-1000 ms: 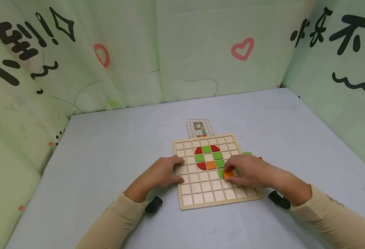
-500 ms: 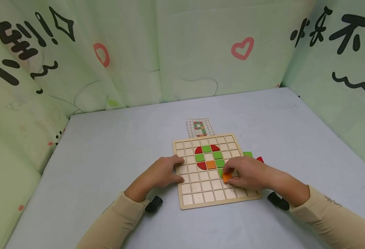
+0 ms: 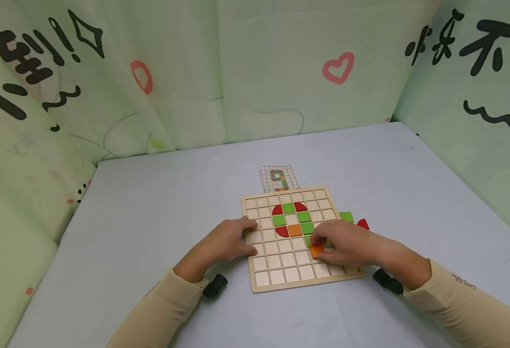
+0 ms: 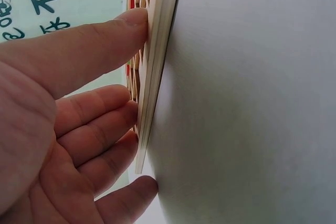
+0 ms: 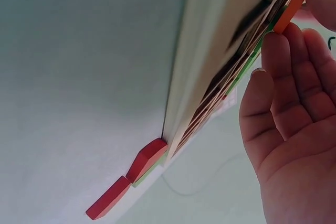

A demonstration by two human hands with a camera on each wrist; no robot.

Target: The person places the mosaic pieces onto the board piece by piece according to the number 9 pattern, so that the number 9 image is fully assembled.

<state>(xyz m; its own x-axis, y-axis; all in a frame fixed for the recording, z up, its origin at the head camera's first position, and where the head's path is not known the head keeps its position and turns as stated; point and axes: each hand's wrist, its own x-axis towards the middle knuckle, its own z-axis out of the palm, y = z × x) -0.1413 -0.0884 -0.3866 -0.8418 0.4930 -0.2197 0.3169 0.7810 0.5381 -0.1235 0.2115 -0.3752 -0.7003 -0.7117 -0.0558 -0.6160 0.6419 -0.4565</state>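
Observation:
A wooden grid board [image 3: 276,278] lies on the table, its middle squares filled with red rounded-corner, green and orange tiles in a curved figure. My right hand [image 3: 352,241] pinches an orange square tile [image 3: 316,251] between thumb and fingers, low over the board, just below a green tile [image 3: 308,240]. In the right wrist view the same orange tile [image 5: 289,11] stands tilted against the grid. My left hand [image 3: 224,242] rests on the board's left edge; the left wrist view has its thumb and fingertips along the wooden rim [image 4: 157,40], fingers loosely extended.
A printed card [image 3: 276,176] with a coloured grid pattern lies behind the board, partly beneath its far edge. By the right edge are a loose green tile [image 3: 346,216] and red rounded pieces [image 5: 147,160]. Printed cloth walls [image 3: 259,72] surround the table.
My right hand has moved slightly toward the near side with the orange tile, which now sits lower below the green tile. The left hand has stayed still.

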